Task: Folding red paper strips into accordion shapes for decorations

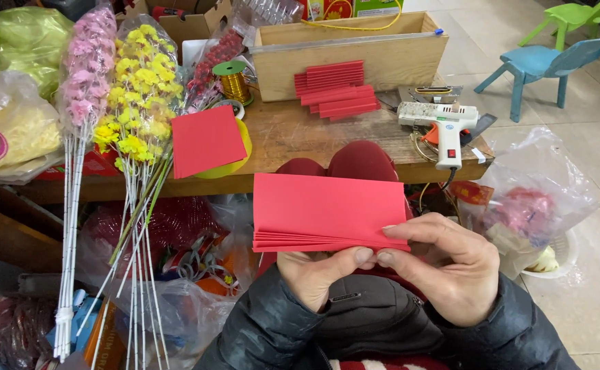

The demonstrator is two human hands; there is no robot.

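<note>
Red paper stack (327, 209): held above lap, just in front of worktop (293, 137), folded edges fanned for handling.
Left hand (320, 274): fingers pinching stack's lower edge from below.
Right hand (450, 264): fingers closed on the right corner, steadying.
Glue gun (444, 127): resting on worktop, within reach.

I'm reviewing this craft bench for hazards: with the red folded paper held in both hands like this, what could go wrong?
1. The folded red paper is pinched only along its lower edge by the left hand and right hand; the pleats could fan out or slip.
2. The glue gun rests near the wooden table edge with its cord hanging; a snag might pull it off.
3. The red square sheet overhangs the edge and may slide down.
</note>
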